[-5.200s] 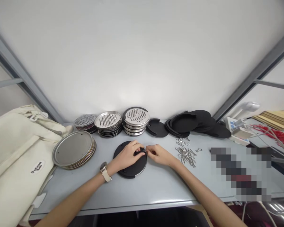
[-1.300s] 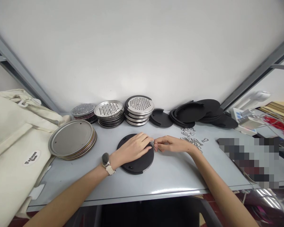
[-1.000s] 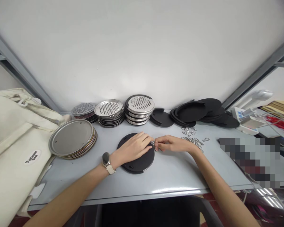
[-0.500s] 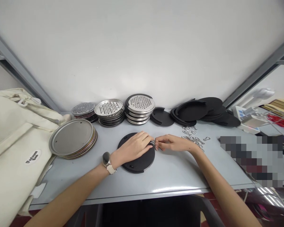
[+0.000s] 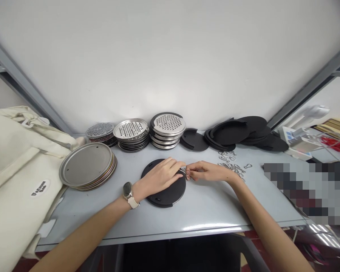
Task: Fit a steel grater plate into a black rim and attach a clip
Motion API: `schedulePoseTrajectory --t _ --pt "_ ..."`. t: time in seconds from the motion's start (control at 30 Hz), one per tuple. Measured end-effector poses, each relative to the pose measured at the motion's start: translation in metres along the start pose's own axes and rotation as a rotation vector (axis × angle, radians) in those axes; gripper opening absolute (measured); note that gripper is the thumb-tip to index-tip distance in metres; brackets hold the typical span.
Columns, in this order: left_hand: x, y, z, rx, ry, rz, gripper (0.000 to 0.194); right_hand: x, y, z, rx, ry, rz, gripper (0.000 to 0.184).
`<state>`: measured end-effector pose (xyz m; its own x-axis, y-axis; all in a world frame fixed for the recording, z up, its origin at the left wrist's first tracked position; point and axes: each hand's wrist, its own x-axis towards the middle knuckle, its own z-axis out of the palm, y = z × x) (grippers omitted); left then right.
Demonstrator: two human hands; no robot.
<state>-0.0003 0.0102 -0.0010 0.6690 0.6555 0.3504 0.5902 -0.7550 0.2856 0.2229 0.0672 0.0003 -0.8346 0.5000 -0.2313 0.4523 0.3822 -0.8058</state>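
One cream cloth bag [image 5: 22,177] lies at nine o'clock from the round black holder [image 5: 170,195], which rests flat near the middle of the grey table [image 5: 110,226]. Between nine and ten o'clock sits a stack of round grey plates [image 5: 86,164]. Further round are a low stack of grater discs [image 5: 100,130] at ten, a taller silver-topped stack [image 5: 130,130] at eleven, and a third grater stack [image 5: 169,124] at twelve.

From eight o'clock comes the left forearm, with a pale-strapped watch [image 5: 127,190] at the wrist. The left hand [image 5: 161,175] lies palm down across the holder, its fingers close together, slightly bent and aimed at two o'clock, the thumb spread below them. Whether its fingertips also grip the clip cannot be told.

That silver clip [image 5: 183,170] is at the holder's two o'clock edge, between the hands; how it meets the edge is hidden. The right hand [image 5: 205,171] points to nine o'clock, its forearm entering from four, the wrist bent and thumb and forefinger pinching the clip's outer end.

A single black holder [image 5: 198,140] lies at one o'clock, a pile of black holders [image 5: 229,134] at two, and loose carabiner-style clips [image 5: 232,167] between two and three.
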Motion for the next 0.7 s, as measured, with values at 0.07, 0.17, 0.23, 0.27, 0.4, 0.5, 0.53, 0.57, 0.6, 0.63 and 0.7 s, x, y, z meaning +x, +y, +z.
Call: schedulePoseTrajectory --t 0.07,0.17,0.23,0.27,0.4,0.5,0.53,0.57,0.6,0.63,0.7 --pt "0.0001 0.0001 0.0 -0.003 -0.002 0.001 0.023 0.0001 -0.0001 0.0001 0.001 0.0 -0.004 0.023" --pt "0.0001 -0.0001 0.0006 -0.008 0.0 0.002 0.023 0.0001 -0.0003 0.0002 0.005 -0.001 -0.012 0.023" --pt "0.0 -0.0003 0.0012 -0.012 0.009 0.004 0.022 0.0001 -0.0003 0.0002 0.008 -0.003 -0.008 0.023" --pt "0.0 -0.0004 0.0015 -0.014 0.011 0.005 0.023 0.0001 -0.0003 0.0003 0.011 -0.003 -0.006 0.023" --pt "-0.0001 0.0001 0.0023 -0.032 0.014 0.006 0.022 -0.0001 -0.0007 0.0002 0.019 -0.006 -0.015 0.022" --pt "-0.0002 0.0012 0.0023 -0.056 0.01 0.023 0.021 -0.0003 -0.0008 0.0001 0.036 -0.013 -0.009 0.022" --pt "-0.0002 0.0015 0.0022 -0.06 0.005 0.028 0.021 -0.0005 -0.0005 0.0 0.038 -0.015 -0.006 0.022" --pt "-0.0001 0.0019 0.002 -0.06 -0.001 0.031 0.021 -0.0007 -0.0001 0.0 0.036 -0.015 -0.005 0.023" --pt "0.0 0.0022 0.0018 -0.058 -0.005 0.033 0.021 -0.0009 0.0003 -0.0001 0.031 -0.015 -0.008 0.024" --pt "0.0002 0.0025 0.0016 -0.054 -0.006 0.034 0.021 -0.0012 0.0007 -0.0001 0.024 -0.014 -0.014 0.025" --pt "0.0005 0.003 0.001 -0.041 -0.004 0.033 0.021 -0.0017 0.0011 -0.0001 0.016 -0.008 -0.028 0.028"
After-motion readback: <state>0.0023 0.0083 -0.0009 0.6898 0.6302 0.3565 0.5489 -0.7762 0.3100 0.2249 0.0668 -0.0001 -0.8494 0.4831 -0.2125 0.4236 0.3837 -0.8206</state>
